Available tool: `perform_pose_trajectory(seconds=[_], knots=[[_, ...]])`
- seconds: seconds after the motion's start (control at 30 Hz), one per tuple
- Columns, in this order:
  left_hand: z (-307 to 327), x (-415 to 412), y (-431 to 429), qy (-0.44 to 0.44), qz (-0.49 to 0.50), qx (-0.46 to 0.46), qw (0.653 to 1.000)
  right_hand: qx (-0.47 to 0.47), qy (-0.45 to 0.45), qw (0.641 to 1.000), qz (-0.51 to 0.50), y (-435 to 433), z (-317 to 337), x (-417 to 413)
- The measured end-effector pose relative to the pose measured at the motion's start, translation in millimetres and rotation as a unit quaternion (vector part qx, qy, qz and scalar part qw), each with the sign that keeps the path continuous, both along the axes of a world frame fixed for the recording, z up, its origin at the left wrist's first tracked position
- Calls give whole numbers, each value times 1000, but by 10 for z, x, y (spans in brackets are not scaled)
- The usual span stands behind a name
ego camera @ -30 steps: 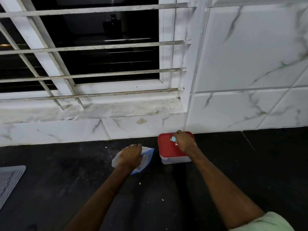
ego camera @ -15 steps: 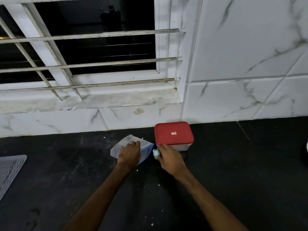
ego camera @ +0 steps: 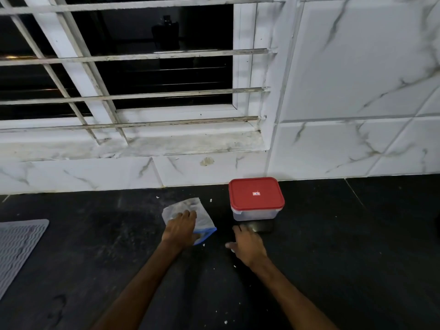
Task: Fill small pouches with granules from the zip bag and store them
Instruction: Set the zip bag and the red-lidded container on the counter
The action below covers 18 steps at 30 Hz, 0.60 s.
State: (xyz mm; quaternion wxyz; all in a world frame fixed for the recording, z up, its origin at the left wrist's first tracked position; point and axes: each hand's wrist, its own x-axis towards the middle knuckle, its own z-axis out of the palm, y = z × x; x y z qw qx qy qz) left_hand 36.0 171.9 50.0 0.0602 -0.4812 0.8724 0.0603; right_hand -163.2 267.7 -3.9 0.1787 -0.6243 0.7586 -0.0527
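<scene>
while flat left grip point(ego camera: 179, 228) half-covers zip bag point(ego camera: 191, 207) | right grip point(ego camera: 248, 246) splayed, empty

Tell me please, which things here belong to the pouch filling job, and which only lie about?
Job: zip bag under the left hand; red-lidded box, likely for storing; spilled granules.
Lying about: grey mat; dark bottle behind the window bars.

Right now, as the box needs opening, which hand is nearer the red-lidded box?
Right. The right hand is just in front of the red-lidded box, apart from it; the left hand rests on the zip bag, farther to the box's left.
</scene>
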Motion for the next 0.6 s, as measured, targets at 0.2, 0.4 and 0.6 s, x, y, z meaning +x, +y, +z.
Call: perform_pose_trajectory(seconds=[0.2, 0.4, 0.6], knots=[[166, -361, -41, 99, 4, -19, 995, -203, 86, 975, -17, -460, 417, -189], [138, -665, -127, 129, 14, 72, 989, -35, 76, 996, -25, -661, 426, -478], [-42, -847, -139, 183, 65, 192, 962, -17, 178, 983, 37, -611, 397, -299]])
